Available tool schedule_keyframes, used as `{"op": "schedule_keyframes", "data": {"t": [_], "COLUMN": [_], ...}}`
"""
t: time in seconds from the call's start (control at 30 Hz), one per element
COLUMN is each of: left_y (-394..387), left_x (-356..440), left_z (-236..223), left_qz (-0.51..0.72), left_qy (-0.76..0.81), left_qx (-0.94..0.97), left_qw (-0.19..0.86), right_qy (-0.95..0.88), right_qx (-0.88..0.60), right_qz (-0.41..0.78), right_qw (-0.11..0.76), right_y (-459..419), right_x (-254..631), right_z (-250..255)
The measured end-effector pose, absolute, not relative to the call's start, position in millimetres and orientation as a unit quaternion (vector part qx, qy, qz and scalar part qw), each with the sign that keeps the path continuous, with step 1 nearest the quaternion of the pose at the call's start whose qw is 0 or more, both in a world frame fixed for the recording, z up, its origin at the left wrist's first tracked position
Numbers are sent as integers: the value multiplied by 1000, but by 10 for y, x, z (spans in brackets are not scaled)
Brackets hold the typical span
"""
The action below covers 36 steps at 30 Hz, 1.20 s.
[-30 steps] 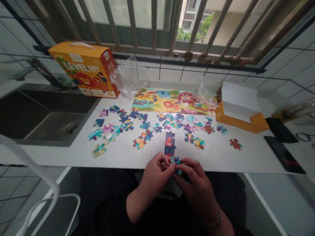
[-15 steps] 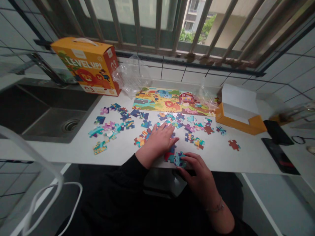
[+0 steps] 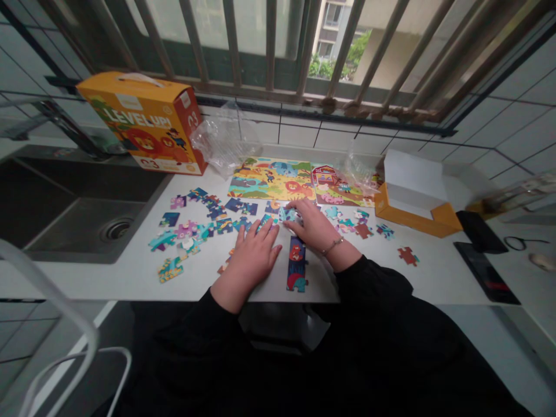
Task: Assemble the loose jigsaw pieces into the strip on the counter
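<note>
Setting: white counter [image 3: 391,272] under a barred window, tiled wall behind, steel sink [image 3: 65,214] at the left end.
Piece in hand: small blue-green jigsaw piece [image 3: 286,214] lying on the counter just below the finished pictures, under the right fingertips.
Right hand: right hand [image 3: 315,226] reaches forward, palm down, fingers curled onto that piece; the grip looks like a light pinch or press, and I cannot tell whether it has closed on the piece.
Left hand: left hand [image 3: 254,255] lies flat with fingers spread, gripping nothing, over loose pieces at the near middle.
Key relation: the piece sits at the far tips of the right hand, away from the body; the right hand is the nearer one, the left lies just short of it and to its left.
Joined strip: a joined strip of pieces [image 3: 296,263] lies between the two wrists, long axis running from the counter's near edge toward the window.
Loose pieces: scattered pieces [image 3: 191,223] spread to the left, more to the right [image 3: 360,223], one red piece [image 3: 407,255] apart.
Finished pictures: two assembled picture panels [image 3: 271,179] against the wall, partly under a clear plastic bag [image 3: 358,168].
Writing: orange box [image 3: 143,124] reads "LEVEL UP!" with "03" on front and side.
Other: open orange tray box [image 3: 417,200], dark flat objects [image 3: 486,255] at the right.
</note>
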<state>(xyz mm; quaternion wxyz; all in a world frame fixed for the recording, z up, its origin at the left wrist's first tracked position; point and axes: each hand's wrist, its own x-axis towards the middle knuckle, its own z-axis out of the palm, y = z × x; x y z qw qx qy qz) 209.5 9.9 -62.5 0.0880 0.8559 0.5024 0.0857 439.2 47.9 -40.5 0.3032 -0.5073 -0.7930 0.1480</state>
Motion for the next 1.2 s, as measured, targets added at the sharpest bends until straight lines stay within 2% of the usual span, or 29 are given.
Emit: {"op": "schedule_keyframes", "data": {"t": [0.2, 0.43, 0.8, 1.03, 1.2], "left_y": [94, 191, 369, -29, 18], "left_x": [1957, 2087, 2113, 2029, 2118], "left_z": [-606, -497, -518, -473, -575], "left_qz": [76, 54, 97, 107, 114], "left_qy": [534, 509, 515, 265, 342], "left_qx": [839, 858, 849, 938, 921], "left_qw": [69, 46, 59, 198, 147], "right_qy": [-802, -803, -774, -752, -745], "right_qx": [-504, -527, -554, -566, -554], "right_qz": [181, 138, 57, 64, 64], "right_qw": [264, 243, 302, 333, 366], "right_y": [748, 481, -298, -918, -950], "right_x": [4321, 4750, 4968, 4802, 4682], "right_z": [-539, -596, -353, -596, -696]}}
